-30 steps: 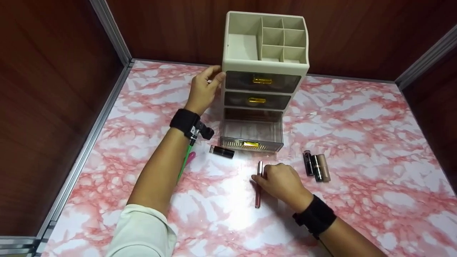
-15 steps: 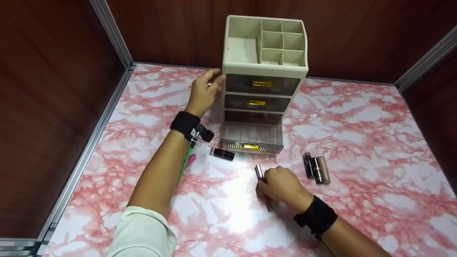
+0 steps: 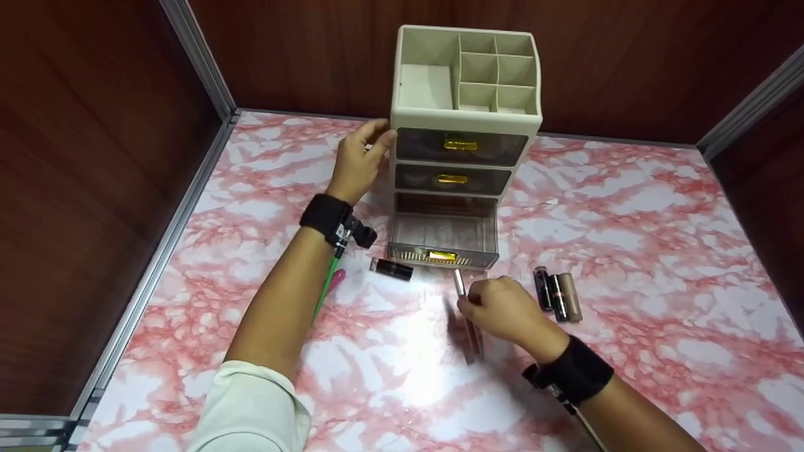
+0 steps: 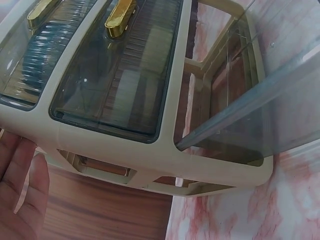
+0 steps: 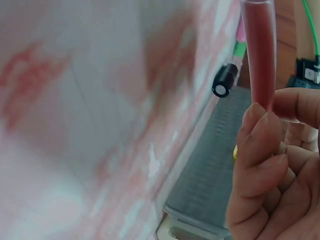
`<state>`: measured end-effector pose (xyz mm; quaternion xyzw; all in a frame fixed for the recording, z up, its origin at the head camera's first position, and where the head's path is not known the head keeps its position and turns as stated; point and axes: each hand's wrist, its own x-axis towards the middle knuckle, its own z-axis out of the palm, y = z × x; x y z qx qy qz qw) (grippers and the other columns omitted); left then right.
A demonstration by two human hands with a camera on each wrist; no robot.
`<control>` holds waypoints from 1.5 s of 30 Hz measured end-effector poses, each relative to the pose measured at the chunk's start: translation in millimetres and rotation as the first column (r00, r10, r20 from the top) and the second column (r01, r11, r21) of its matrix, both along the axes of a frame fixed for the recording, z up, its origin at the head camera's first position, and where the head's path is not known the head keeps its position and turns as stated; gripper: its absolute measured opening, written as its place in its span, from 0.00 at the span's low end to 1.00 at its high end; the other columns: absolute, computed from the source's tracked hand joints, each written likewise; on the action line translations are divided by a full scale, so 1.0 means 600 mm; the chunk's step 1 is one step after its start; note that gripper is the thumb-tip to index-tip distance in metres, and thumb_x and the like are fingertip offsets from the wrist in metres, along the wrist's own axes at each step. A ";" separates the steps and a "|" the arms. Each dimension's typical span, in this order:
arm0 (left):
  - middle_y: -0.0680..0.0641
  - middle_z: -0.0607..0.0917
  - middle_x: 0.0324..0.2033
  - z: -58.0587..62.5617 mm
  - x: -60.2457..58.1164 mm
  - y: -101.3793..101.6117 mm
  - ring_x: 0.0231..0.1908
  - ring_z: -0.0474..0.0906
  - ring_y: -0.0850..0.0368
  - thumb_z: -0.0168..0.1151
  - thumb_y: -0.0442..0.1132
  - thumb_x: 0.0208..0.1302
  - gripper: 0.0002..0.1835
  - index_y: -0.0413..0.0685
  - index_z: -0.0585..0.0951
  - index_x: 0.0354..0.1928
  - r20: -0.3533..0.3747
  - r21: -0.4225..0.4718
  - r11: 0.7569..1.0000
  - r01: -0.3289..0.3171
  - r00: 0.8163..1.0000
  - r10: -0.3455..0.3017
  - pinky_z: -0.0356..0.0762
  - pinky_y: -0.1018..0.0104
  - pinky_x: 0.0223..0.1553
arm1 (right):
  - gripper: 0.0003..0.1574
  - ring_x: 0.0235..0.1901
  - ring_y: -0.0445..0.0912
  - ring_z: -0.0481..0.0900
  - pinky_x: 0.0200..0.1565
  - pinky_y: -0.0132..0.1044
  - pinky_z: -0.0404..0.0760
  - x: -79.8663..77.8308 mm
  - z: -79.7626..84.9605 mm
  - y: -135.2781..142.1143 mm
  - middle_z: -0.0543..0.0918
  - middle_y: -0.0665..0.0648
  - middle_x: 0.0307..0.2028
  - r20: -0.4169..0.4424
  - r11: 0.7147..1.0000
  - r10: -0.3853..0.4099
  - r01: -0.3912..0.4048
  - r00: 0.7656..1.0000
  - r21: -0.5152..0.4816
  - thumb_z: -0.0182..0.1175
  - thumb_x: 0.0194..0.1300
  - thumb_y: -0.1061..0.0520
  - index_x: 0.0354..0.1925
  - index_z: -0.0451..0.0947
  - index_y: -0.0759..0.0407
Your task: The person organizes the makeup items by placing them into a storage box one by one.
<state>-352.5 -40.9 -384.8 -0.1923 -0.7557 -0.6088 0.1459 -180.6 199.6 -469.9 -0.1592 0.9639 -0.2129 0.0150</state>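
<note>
My right hand (image 3: 505, 311) pinches a lip gloss tube (image 3: 459, 284) with a silver cap and a reddish body, just above the table in front of the organizer. In the right wrist view, thumb and fingertips close around the lip gloss tube (image 5: 262, 55). My left hand (image 3: 357, 158) rests against the left side of the cream makeup organizer (image 3: 468, 117), thumb by its front edge. Its fingers look fairly straight in the left wrist view. The organizer's bottom drawer (image 3: 443, 256) is pulled out with nothing seen inside; both upper drawers are closed.
A black lipstick (image 3: 391, 269) lies before the drawer's left corner. Several tubes, including a beige tube (image 3: 571, 297), lie side by side to the right. A pink item (image 3: 338, 279) is partly hidden by the left forearm. Dark panels (image 3: 301, 56) enclose the marbled table (image 3: 641, 251).
My right hand has picked the lip gloss up from the table, tilting it and moving slightly toward the drawer and to the right. My left hand has stayed on the organizer's side.
</note>
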 end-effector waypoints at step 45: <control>0.51 0.80 0.35 -0.041 -0.047 0.005 0.36 0.73 0.60 0.56 0.53 0.58 0.21 0.45 0.78 0.46 -0.045 -0.024 0.998 -0.049 0.998 0.048 0.74 0.69 0.33 | 0.17 0.19 0.47 0.72 0.26 0.41 0.72 -0.210 0.057 -0.071 0.75 0.52 0.19 -0.138 0.999 0.029 -0.031 0.990 -0.012 0.51 0.64 0.46 0.27 0.76 0.56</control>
